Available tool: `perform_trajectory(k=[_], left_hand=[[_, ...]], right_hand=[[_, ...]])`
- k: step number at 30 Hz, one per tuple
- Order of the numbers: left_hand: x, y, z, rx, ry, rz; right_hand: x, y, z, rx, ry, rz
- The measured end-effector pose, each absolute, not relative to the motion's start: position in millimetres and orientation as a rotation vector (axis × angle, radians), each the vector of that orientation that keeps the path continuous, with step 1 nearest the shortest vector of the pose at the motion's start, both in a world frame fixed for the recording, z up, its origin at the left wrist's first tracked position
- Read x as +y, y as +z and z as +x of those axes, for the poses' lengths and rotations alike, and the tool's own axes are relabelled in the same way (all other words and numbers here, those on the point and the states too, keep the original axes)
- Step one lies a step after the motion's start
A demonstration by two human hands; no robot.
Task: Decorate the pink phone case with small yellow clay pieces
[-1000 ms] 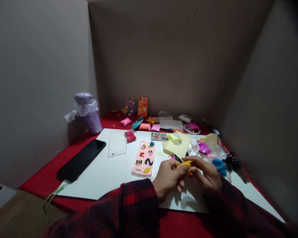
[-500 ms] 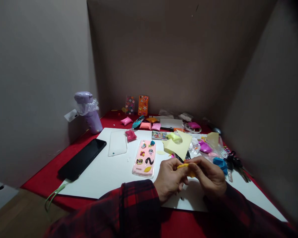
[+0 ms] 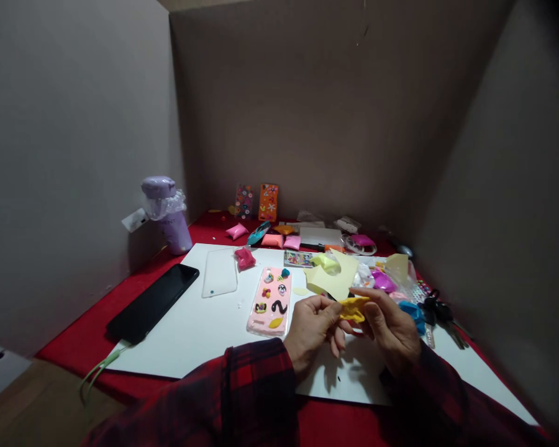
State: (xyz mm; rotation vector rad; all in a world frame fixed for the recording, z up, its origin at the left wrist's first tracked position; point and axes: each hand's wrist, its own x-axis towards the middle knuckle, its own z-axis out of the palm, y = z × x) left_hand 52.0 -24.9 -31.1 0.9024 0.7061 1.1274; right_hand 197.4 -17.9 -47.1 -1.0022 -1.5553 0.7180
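Observation:
Over the front of the white board, both my hands hold a small, wrinkled piece of yellow modelling clay (image 3: 353, 308); whether a clear wrapper covers it I cannot tell. My left hand (image 3: 313, 329) pinches its left end between thumb and fingers, the lower fingers hanging loose. The right end is pinched by my right hand (image 3: 391, 326). Left of my hands lies a pink phone case (image 3: 268, 310) decorated with small clay shapes, among them a yellow leaf (image 3: 276, 323) and a black squiggle (image 3: 279, 306). Just behind my hands is a pale yellow paper sheet (image 3: 333, 282).
A clear case (image 3: 220, 273), a red clay packet (image 3: 245, 258) and a black phone (image 3: 153, 303) lie leftward. A purple bottle (image 3: 174, 230) stands at the back left. Keys (image 3: 440, 310) and a blue packet (image 3: 412, 315) are at right. Two decorated cases, one orange (image 3: 268, 202), lean behind.
The yellow clay has been turned and now shows wider and flatter between my hands. My fingers have spread a little. The view has tilted slightly up.

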Motion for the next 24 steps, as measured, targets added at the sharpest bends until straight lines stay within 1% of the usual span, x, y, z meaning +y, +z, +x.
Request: perform_trajectory(k=[2,9,13,17,20,24], left_hand=[[-24.9,-31.8,51.8,0.694,1.140,0.894],[-27.6,-30.3,50.4,0.747,1.117,0.957],[-27.5,-28.4,50.7,0.781,1.118,0.955],[-26.5,-29.5,53.0,0.747,1.128,0.960],[-27.4,-29.3,54.0,0.816,1.110,0.978],[-30.5,-29.5,54.0,0.893,1.076,1.083]], right_hand=[[-16.7,-47.1,198.3,-1.620,0.763,-0.960],[-13.5,-49.5,201.5,-1.790,0.652,-0.935],[-12.6,-48.1,201.6,-1.818,0.749,-0.916],[-14.0,-44.2,197.5,-1.644,0.812,-0.949],[-17.7,-38.9,192.5,-1.468,0.805,-1.008],[-21.3,-33.8,188.5,-1.408,0.801,-1.025]])
